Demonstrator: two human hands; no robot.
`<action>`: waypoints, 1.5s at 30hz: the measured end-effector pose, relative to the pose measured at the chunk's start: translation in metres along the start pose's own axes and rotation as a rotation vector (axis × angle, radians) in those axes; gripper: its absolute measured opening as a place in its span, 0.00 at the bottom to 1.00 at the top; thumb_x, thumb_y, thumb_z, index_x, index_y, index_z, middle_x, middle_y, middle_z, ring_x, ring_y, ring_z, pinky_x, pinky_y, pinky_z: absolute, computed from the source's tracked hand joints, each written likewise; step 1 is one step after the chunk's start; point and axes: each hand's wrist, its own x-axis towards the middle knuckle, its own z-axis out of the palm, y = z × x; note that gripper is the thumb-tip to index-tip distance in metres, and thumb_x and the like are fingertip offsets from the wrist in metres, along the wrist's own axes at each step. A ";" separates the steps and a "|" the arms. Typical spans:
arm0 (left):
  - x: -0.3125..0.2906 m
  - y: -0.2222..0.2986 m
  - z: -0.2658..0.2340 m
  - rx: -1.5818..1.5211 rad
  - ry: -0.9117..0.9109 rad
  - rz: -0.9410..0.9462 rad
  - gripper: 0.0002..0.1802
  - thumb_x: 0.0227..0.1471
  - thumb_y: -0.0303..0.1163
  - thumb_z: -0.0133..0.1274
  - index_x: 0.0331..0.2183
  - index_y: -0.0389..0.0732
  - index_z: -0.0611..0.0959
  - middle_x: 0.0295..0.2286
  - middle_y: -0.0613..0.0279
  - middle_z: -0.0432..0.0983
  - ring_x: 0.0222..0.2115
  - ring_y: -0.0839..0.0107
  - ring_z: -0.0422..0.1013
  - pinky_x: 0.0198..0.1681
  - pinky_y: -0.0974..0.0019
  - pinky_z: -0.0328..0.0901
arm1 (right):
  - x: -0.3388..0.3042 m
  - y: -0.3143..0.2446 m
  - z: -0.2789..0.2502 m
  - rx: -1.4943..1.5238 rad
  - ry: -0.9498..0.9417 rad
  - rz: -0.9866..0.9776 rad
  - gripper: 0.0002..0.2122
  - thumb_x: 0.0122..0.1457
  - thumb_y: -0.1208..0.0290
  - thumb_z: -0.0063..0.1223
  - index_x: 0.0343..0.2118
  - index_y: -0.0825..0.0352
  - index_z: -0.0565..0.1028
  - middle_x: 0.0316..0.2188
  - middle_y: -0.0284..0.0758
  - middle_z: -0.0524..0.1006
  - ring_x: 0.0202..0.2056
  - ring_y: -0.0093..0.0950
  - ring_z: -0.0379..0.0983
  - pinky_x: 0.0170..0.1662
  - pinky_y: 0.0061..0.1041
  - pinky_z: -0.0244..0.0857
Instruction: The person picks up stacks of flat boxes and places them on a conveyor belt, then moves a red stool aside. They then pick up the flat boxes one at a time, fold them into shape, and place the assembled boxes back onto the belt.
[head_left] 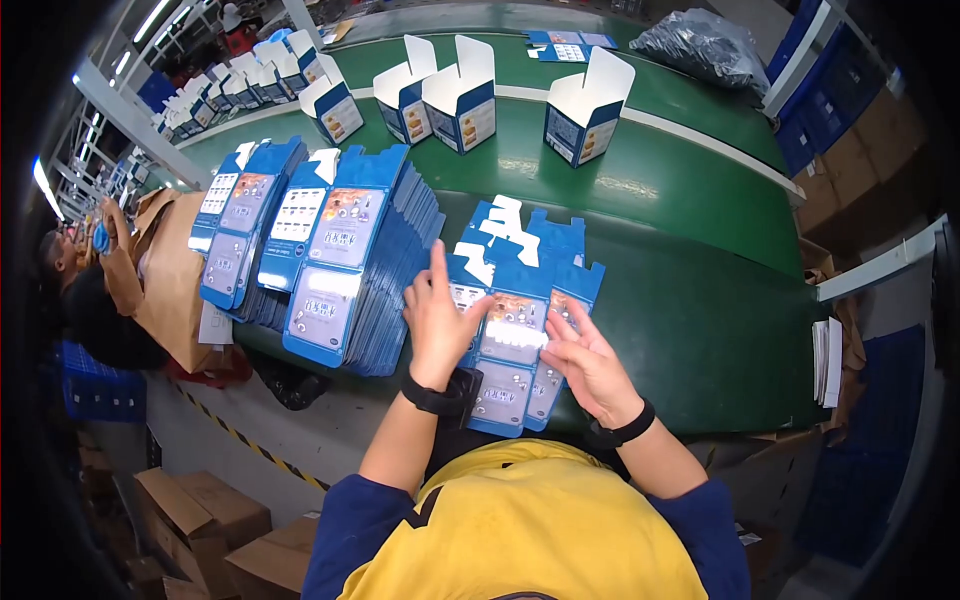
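Note:
Flat blue folding cartons (512, 330) with grey panels and white flaps lie overlapping in front of me, near the edge of the green work surface. My left hand (437, 320) is over their left side, its fingers apart, the index finger pointing away from me and the thumb by the top carton. On their right side my right hand (592, 368) is open with spread fingers, its fingertips close to the carton's edge. Whether either hand touches the cardboard is hard to see. A tall stack of the same flat cartons (345, 250) stands just left of my left hand.
A second carton stack (240, 225) stands farther left, beside a brown paper bag (175, 280). Several opened blue-and-white boxes (585, 115) stand on the green conveyor (680, 165) beyond. A dark plastic bag (700, 48) lies at the far right. Another person (75, 260) is at the left.

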 end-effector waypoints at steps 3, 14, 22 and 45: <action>0.008 -0.006 0.000 -0.259 0.032 -0.026 0.48 0.37 0.35 0.63 0.57 0.40 0.56 0.39 0.43 0.68 0.39 0.51 0.64 0.45 0.55 0.59 | 0.008 -0.001 -0.015 0.042 0.026 -0.038 0.36 0.52 0.78 0.48 0.62 0.67 0.42 0.61 0.43 0.51 0.61 0.32 0.47 0.59 0.31 0.46; 0.017 0.043 0.002 -1.303 0.021 -0.219 0.29 0.41 0.34 0.63 0.44 0.34 0.72 0.26 0.72 0.59 0.25 0.82 0.58 0.31 0.79 0.57 | -0.012 -0.018 -0.006 -0.087 0.004 -0.460 0.27 0.50 0.81 0.54 0.54 0.70 0.59 0.47 0.38 0.69 0.47 0.27 0.67 0.51 0.26 0.60; -0.018 0.087 -0.034 -1.384 -0.191 -0.011 0.30 0.47 0.41 0.59 0.46 0.36 0.68 0.39 0.62 0.66 0.40 0.73 0.63 0.48 0.70 0.56 | -0.053 -0.035 0.000 -0.902 -0.086 -0.842 0.14 0.51 0.78 0.55 0.42 0.74 0.73 0.40 0.44 0.76 0.38 0.31 0.76 0.42 0.23 0.67; -0.016 0.078 -0.043 -1.313 -0.593 0.109 0.41 0.43 0.52 0.55 0.52 0.35 0.62 0.46 0.56 0.65 0.47 0.69 0.61 0.52 0.67 0.54 | -0.037 -0.053 -0.008 -0.725 -0.174 -0.873 0.54 0.40 0.74 0.67 0.62 0.66 0.33 0.58 0.45 0.56 0.55 0.32 0.61 0.55 0.29 0.55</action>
